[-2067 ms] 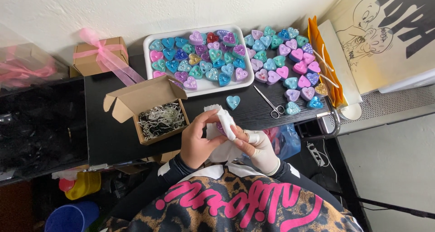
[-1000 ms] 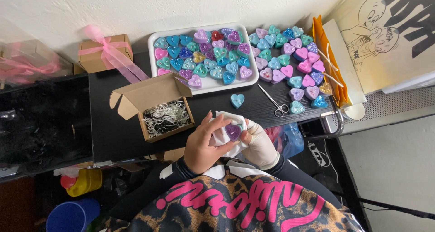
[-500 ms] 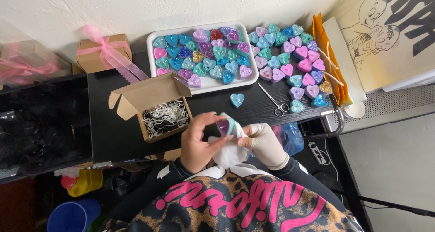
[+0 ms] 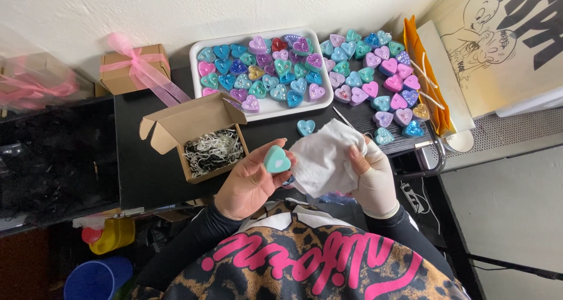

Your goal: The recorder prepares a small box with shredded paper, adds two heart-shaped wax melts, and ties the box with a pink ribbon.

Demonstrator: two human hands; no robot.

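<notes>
My left hand (image 4: 249,181) grips a teal heart-shaped piece (image 4: 276,159) between thumb and fingers, just above the black table's front edge. My right hand (image 4: 373,177), which looks gloved, pinches a crumpled white cloth (image 4: 324,158) right beside that heart. An open cardboard box (image 4: 196,134) with pale shredded paper inside stands left of my left hand. A single teal heart (image 4: 305,127) lies on the table behind the cloth.
A white tray (image 4: 268,107) full of several coloured hearts sits at the back, with more hearts (image 4: 375,83) loose to its right. A ribbon-tied closed box (image 4: 132,69) stands back left. An orange paper bag (image 4: 427,83) is at right, and a blue bucket (image 4: 97,278) sits on the floor.
The cloth, wrapped around a piece between both hands before, has come apart to the right. My left hand now shows a teal heart in the open.
</notes>
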